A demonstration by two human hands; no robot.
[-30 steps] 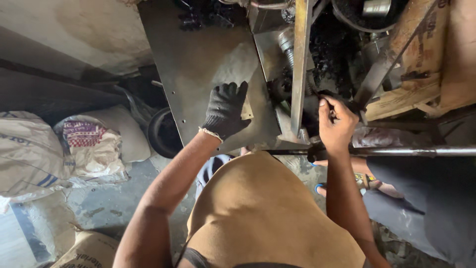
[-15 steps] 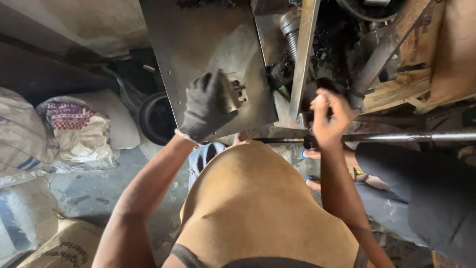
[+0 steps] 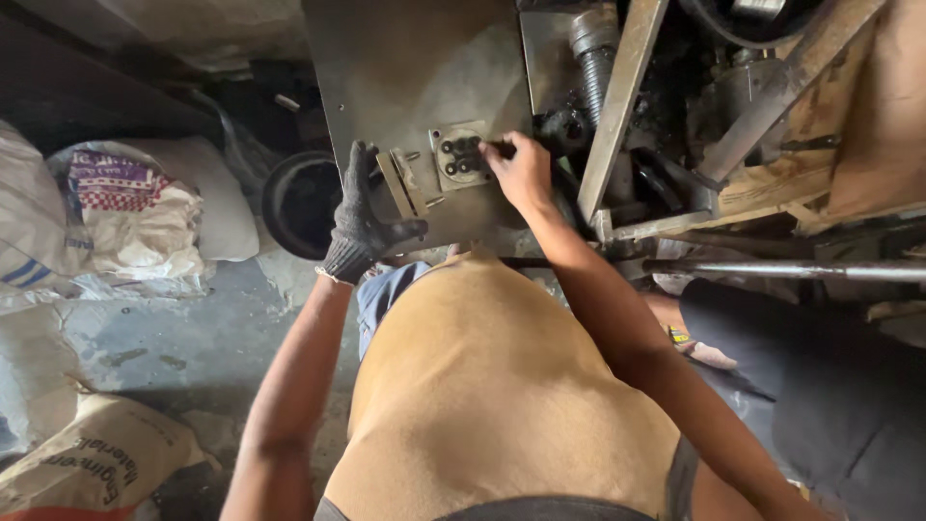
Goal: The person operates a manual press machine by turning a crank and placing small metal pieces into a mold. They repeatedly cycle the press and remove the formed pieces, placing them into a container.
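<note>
Two hands work on a grey steel plate [image 3: 415, 87] standing at twelve o'clock from the person's tan shirt [image 3: 502, 386]. The left hand [image 3: 362, 217], in a dark knit glove, curls loosely around the plate's lower edge at ten o'clock, thumb hooked under, beside a small metal bracket [image 3: 403, 181]. The right hand [image 3: 521, 172], bare, rests at one o'clock with fingertips pinched at the edge of a square fitting [image 3: 459, 154] with dark holes; whether they hold a bolt I cannot tell. Judging by this, a fastener is being started by hand. Seating it next would call for steady bracing of the plate. Sacks [image 3: 106, 207] lie at nine o'clock.
</note>
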